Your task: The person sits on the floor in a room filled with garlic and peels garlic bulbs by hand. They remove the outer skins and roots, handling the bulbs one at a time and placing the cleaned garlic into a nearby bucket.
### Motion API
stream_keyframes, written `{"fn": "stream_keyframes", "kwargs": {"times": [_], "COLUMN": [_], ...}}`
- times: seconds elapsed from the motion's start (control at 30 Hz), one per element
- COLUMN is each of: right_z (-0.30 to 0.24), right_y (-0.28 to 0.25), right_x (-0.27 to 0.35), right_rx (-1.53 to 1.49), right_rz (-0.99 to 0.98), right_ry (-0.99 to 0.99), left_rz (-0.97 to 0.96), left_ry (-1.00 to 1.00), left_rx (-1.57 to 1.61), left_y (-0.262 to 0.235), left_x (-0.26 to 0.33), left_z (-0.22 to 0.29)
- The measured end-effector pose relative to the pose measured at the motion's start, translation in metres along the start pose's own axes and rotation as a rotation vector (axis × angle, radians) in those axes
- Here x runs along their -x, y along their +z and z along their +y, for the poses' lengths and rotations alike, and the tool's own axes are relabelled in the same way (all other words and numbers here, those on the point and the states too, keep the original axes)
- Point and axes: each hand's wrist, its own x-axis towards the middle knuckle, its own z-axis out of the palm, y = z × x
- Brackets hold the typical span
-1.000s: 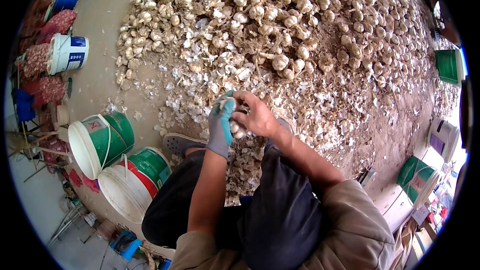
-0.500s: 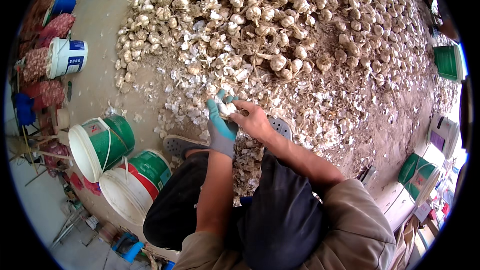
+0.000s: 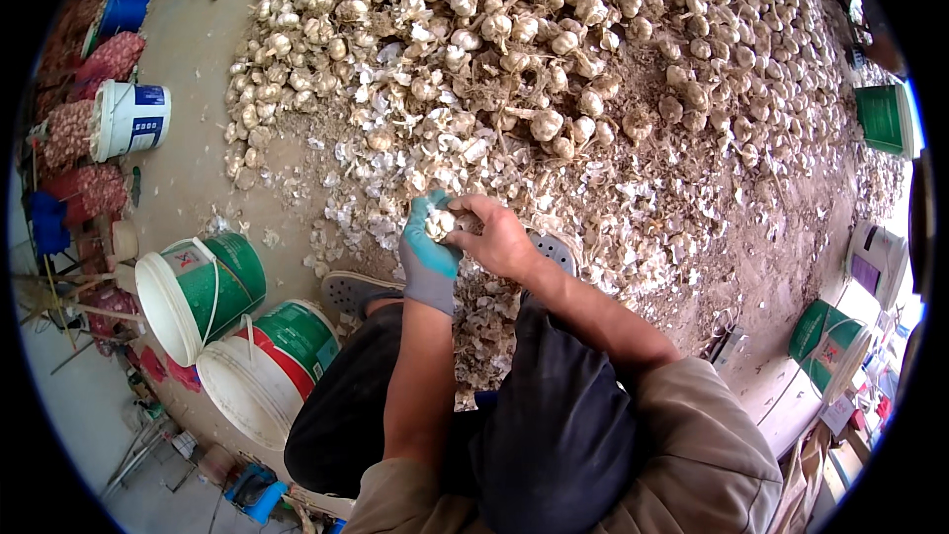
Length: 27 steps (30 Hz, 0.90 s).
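Observation:
My left hand [image 3: 427, 249], in a grey glove with teal palm and fingers, is wrapped round a whitish garlic bulb [image 3: 439, 225]. From the right, my bare right hand [image 3: 500, 240] closes on the same bulb, its thumb at the lower edge and its forefinger at the upper edge. Whether a clove or a bit of skin sits between those fingertips is too small to tell. Both hands hover over loose garlic skins [image 3: 381, 178] on the ground. Beyond them spreads a large heap of garlic bulbs [image 3: 554, 40], some with roots and stalks.
Two tilted green and white buckets, an upper one [image 3: 213, 287] and a red-banded one [image 3: 287, 346], are at my left. A white bucket [image 3: 133, 119] stands farther off near red net sacks [image 3: 109, 59]. More buckets [image 3: 825, 346] line the right. My grey clogs [image 3: 554, 252] flank the skins.
My left hand has turned and drawn slightly nearer, showing more of the bulb's pale cloves. My right fingers have stayed at the bulb, the forefinger now more curled over it.

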Motion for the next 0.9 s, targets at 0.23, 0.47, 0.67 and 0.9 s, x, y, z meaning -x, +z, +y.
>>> {"fn": "stream_keyframes", "kwargs": {"times": [0.23, 0.47, 0.67, 0.9], "right_z": [0.004, -0.016, -0.006, -0.013], "right_y": [-0.018, 0.004, -0.016, 0.001], "right_x": [-0.013, 0.005, -0.006, -0.001], "right_rx": [0.143, 0.253, -0.014, 0.082], "right_rz": [-0.053, 0.076, -0.093, -0.041], "right_ry": [-0.223, -0.018, 0.245, 0.078], "left_rz": [-0.155, 0.008, -0.306, -0.008], "left_ry": [0.052, 0.054, 0.103, 0.156], "left_rx": [-0.427, -0.053, -0.189, -0.238], "left_y": [0.001, -0.009, 0.010, 0.016], "left_x": [0.022, -0.002, 0.016, 0.008], "left_z": [0.017, 0.020, 0.008, 0.017]}}
